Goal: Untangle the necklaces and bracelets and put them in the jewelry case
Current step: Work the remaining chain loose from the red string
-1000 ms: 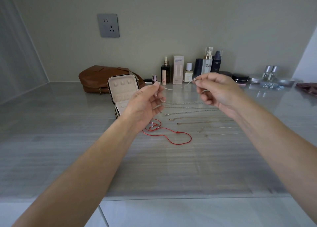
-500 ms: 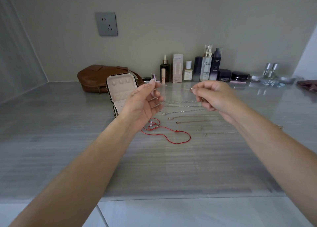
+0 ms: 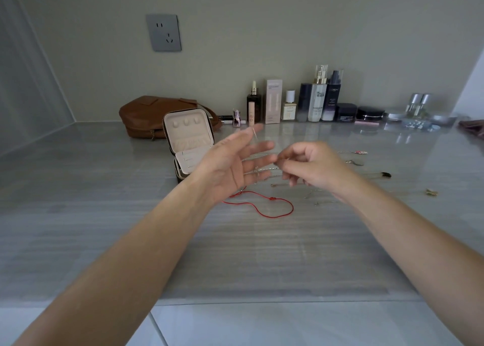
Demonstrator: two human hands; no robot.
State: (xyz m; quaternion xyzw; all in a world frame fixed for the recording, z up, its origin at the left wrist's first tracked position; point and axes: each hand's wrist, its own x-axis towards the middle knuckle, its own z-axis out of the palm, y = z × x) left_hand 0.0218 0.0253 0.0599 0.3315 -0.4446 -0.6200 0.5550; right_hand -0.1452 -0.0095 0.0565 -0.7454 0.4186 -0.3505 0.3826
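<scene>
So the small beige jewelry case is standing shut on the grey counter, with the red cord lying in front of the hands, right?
Not quite. The head view shows the small beige jewelry case standing open, lid up, on the grey counter. The red cord does lie there.

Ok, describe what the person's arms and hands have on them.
Nothing worn that shows. Both forearms are bare up to the frame edge, no sleeves in view. The left hand and right hand carry no gloves, and no ring, watch or wrist bracelet can be seen. No markings visible.
</scene>
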